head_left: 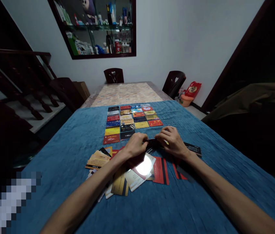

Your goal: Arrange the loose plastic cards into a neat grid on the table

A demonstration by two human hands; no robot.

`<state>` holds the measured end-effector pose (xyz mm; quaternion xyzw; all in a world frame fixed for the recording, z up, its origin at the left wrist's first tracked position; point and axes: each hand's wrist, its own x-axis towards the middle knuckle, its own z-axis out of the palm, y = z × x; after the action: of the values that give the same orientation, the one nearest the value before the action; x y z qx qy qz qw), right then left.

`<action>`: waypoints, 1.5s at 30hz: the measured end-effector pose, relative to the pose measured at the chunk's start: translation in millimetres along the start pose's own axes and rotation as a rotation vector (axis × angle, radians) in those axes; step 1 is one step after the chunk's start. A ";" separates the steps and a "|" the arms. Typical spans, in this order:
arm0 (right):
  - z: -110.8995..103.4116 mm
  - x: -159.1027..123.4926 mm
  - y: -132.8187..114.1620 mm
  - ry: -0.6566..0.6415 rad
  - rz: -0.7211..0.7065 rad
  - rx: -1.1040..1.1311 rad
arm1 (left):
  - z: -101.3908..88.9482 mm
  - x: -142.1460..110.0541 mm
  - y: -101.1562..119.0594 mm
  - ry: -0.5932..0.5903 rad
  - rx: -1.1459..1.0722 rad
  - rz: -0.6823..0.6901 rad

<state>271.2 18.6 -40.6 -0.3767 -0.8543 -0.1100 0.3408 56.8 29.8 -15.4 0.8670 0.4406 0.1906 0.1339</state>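
Note:
My left hand (137, 143) and my right hand (172, 141) are close together over the blue cloth. Their fingertips pinch the two ends of a dark card (151, 139), seen almost edge-on; its face is hidden. Beneath and in front of my hands lies a loose, overlapping pile of cards: a red card (161, 170) with a dark stripe, a gold card (120, 182), a pale card (136, 177) under bright glare, and tan cards (97, 160). A black card (193, 149) sticks out beyond my right wrist. Past my hands, several cards stand in neat rows, with a red card (111, 138) at the near left corner.
The blue cloth (74, 146) covers the near part of the table, and a patterned cover (127, 92) lies on the far part. Dark chairs (113, 76) stand around it. At the right back, a red bag (193, 88) is by an orange tub (186, 100).

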 end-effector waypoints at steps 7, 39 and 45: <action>-1.1 -6.7 24.2 -0.024 0.020 0.090 | -3.5 1.0 0.7 -0.022 0.052 -0.052; 16.2 24.3 30.3 0.075 0.276 0.272 | -16.3 19.8 -26.4 0.284 -0.149 -0.014; 32.7 48.1 41.7 0.002 0.342 0.254 | -26.1 36.3 -41.0 0.268 -0.105 -0.048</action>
<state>261.5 89.3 -35.8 -0.4699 -0.7847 0.0577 0.4001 35.5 84.7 -0.7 0.8147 0.4645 0.3244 0.1235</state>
